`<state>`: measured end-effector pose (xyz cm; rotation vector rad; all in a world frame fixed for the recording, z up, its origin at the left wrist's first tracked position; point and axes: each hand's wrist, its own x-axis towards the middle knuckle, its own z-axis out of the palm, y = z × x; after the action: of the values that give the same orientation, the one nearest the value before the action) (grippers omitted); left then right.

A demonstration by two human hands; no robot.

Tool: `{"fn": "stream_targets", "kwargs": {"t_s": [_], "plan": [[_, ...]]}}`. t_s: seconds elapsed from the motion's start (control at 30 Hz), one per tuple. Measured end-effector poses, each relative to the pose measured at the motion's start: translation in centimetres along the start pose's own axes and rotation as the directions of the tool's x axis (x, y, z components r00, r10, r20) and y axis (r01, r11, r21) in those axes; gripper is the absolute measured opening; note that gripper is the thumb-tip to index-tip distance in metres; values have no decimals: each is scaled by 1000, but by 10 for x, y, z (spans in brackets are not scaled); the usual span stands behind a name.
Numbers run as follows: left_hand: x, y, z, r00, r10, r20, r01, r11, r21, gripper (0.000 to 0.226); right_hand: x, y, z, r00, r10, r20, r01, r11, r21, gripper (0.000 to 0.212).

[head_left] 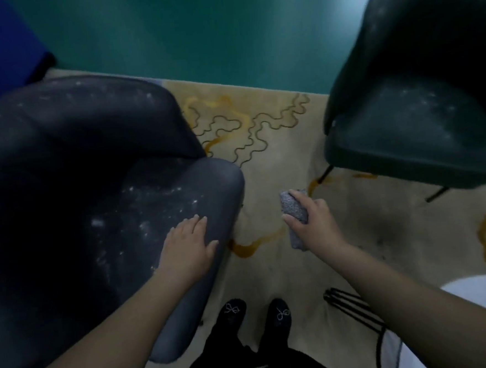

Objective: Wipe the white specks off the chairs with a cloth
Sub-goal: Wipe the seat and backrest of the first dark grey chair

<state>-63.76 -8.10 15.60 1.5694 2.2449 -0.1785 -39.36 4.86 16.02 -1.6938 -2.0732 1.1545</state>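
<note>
Now the left hand [187,245] lies flat on the near right corner of the grey chair [93,194], fingers straight and together, palm down on the seat's rounded front edge. White specks [151,207] are scattered over that seat just beside the fingertips, and more dot the backrest above. Over to the other side, the right hand [313,222] grips a folded grey cloth [294,209], thumb on its near side and fingers wrapped over the top, one end poking out beyond the fingers and the other hanging below the palm. That cloth is held in the air above the carpet [277,158], in the gap between the two chairs, touching neither of them. Up at the right stands the dark green chair [410,120], its seat and backrest dusted with pale specks too, well apart from the cloth. The carpet is cream with wavy dark lines and amber streaks. Down at the bottom edge, two black shoes [256,315] with small silver bows stand side by side, and a black wire-legged frame [351,308] shows just right of them, beneath the right forearm.
</note>
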Motion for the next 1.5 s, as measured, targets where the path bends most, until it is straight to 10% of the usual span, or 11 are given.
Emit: {"fn": "stream_targets", "kwargs": {"t_s": [0.43,0.9,1.5], "plan": [[-95,-102,49,880,-475,-22,450,847,-282,66,29,-94,108,902,-283,325,319,946,-62,57],[-125,-197,88,734,-673,88,634,633,-444,69,43,-187,222,724,-365,585,513,852,-104,58],[-116,-166,158,188,-943,274,819,-4,-574,67,95,-243,389,30,-349,937,805,564,184,63]]}}
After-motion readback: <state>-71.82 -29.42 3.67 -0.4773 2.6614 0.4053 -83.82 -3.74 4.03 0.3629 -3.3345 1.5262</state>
